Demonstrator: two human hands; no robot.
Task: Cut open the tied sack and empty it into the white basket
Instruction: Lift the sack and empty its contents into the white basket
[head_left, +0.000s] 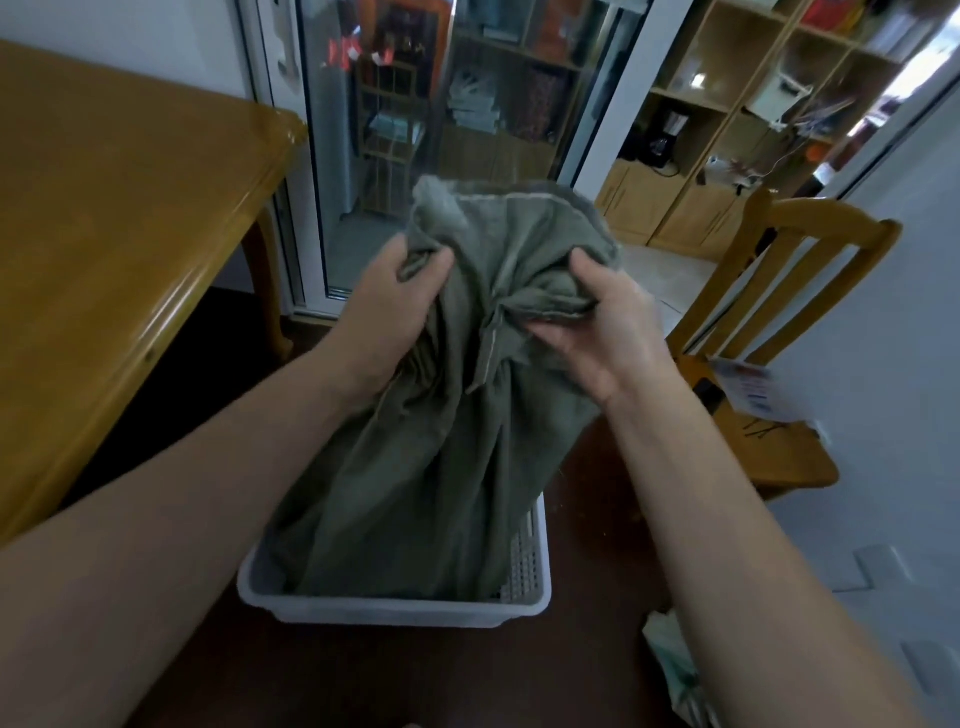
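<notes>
1. Found sack (447, 467) standing with its lower end inside white basket (395, 610) on the dark floor, upper part raised between both hands
2. Left hand (395, 301) gripping a bunch of cloth near the top corner; right hand (597, 332) curled round the gathered neck, thumb over the folds
3. Judged soft, limp and deeply creased; likely light to moderate in weight, contents hidden; not slippery, not fragile by look
4. Best held at the bunched neck plus a corner, keeping cloth taut beside the gather (493, 317); tie itself not made out
5. No cutting tool seen
6. Wooden table (104, 234) to left, wooden chair (769, 415) near right elbow, glass door (415, 130) behind; chair possibly cramping a tipping motion
</notes>
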